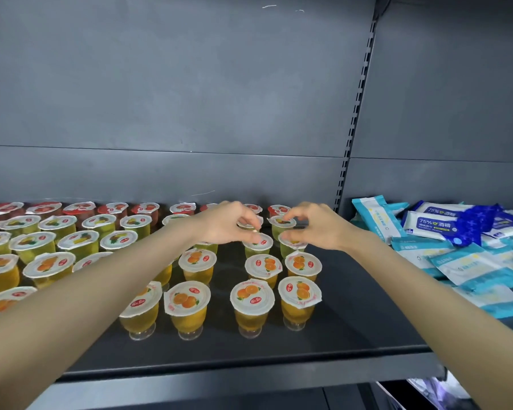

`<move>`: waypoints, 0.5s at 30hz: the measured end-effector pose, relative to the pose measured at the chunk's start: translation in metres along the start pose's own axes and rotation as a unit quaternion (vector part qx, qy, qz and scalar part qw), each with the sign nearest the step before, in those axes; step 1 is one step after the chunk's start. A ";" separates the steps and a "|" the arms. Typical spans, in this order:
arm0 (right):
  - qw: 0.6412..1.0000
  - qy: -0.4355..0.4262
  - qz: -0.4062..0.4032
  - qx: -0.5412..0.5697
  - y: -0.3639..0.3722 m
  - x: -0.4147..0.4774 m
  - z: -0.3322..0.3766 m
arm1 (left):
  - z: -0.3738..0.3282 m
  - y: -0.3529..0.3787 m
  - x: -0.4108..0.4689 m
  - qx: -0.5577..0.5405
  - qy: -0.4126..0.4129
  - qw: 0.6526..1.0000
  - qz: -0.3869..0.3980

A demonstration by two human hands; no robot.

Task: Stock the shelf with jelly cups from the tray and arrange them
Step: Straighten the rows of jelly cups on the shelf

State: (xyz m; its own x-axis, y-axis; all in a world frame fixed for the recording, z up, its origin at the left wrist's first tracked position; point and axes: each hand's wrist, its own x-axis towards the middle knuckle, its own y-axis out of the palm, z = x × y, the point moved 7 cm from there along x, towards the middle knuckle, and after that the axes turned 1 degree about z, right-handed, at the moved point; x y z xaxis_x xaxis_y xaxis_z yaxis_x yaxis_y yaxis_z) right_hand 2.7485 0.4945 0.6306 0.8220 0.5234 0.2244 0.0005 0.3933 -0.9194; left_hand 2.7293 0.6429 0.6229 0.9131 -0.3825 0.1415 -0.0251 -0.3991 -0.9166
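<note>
Done: shelf (353,306) is mostly filled with jelly cups (187,297).
Left hand (228,224): green cup (256,244) is pinched.
Right hand (317,227): neighbouring cup (292,242) is pinched.
Remaining: one column is judged unfilled.

Upright foil-lidded jelly cups (187,309) stand in rows on the dark shelf (353,321)

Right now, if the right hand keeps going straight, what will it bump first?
Probably the green jelly cup right at the right hand's fingertips, then the red cup behind it; depth is hard to judge.
</note>
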 end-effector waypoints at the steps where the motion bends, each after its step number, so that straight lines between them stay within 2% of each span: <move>1: 1.000 0.000 0.006 -0.004 0.001 -0.003 0.001 | 0.000 0.004 -0.002 -0.001 0.002 1.000 0.013; 6: 0.999 -0.005 0.042 -0.013 0.007 -0.008 0.004 | -0.002 0.011 -0.007 0.001 -0.002 0.999 0.032; 15: 0.999 -0.005 0.043 -0.008 0.011 -0.004 0.005 | 0.005 0.010 -0.002 0.003 -0.026 1.000 0.011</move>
State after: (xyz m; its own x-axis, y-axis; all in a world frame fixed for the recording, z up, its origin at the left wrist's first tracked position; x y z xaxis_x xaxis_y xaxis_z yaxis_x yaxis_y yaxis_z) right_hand 2.7422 0.5006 0.6208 0.8142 0.5616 0.1471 -0.0606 0.3342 -0.9405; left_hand 2.7291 0.6444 0.6113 0.9325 -0.3464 0.1020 -0.0427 -0.3861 -0.9215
